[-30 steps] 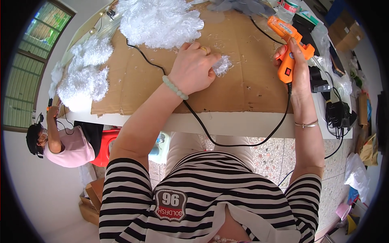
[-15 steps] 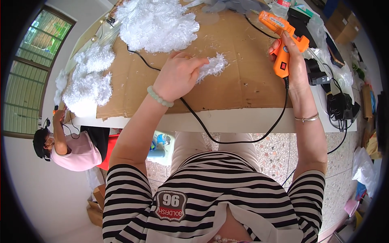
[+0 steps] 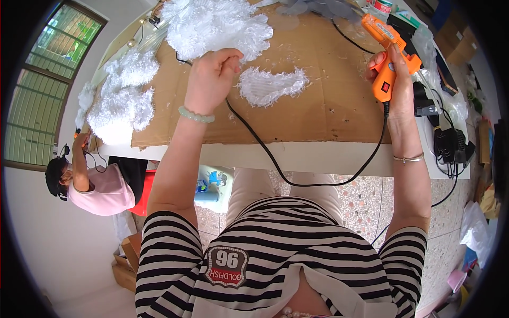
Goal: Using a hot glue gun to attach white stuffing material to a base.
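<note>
My right hand (image 3: 398,79) grips an orange hot glue gun (image 3: 384,87) by its handle, its nozzle toward the far side of the table. From the gun's base a black cord (image 3: 313,184) loops over the table edge. A white fringed fabric piece (image 3: 270,87) lies flat on the brown cardboard (image 3: 297,124) between my hands. My left hand (image 3: 214,77), fingers curled together, is up by the large heap of white fringed pieces (image 3: 212,26). What its fingertips hold, if anything, is hidden.
More white fringed pieces (image 3: 122,100) pile up at the left. A black adapter with cables (image 3: 450,146) and clear plastic bags (image 3: 424,45) crowd the right edge. At the far left another person in a pink top (image 3: 103,193) works at the same table.
My left hand has let go of the fringed piece and moved up and left toward the heap. The piece now shows whole on the cardboard. My right hand keeps the glue gun.
</note>
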A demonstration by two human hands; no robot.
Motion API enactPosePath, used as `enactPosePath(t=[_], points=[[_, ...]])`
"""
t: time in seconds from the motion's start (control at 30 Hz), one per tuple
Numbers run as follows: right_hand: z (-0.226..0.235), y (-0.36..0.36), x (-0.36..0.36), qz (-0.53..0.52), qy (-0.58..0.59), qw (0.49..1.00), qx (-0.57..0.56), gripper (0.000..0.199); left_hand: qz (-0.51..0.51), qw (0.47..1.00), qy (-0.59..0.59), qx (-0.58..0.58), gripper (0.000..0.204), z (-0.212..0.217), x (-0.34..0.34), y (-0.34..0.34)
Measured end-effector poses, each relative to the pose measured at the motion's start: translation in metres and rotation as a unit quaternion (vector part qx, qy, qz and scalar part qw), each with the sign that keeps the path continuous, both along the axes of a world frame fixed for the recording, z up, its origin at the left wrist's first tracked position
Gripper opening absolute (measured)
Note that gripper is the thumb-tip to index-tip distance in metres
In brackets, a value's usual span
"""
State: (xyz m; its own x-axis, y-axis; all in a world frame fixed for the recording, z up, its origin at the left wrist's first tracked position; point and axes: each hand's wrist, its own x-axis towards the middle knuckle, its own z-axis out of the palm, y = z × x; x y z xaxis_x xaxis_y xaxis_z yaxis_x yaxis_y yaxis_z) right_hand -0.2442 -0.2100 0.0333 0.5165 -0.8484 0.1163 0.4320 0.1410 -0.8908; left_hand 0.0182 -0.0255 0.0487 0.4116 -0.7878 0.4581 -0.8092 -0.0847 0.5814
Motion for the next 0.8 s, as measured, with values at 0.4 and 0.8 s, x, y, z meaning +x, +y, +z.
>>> enactPosePath(t=[0.4,0.8], points=[[-0.001,-0.005,0.004,-0.076,-0.038,0.996,0.016,0.028,-0.158,0.962,-0.220,-0.012,0.028,-0.011,-0.004,-0.015],[-0.006,-0.006,0.002,-0.039,-0.021,0.999,0.002,0.028,-0.154,0.955,-0.253,0.015,0.030,-0.036,0.009,-0.013]])
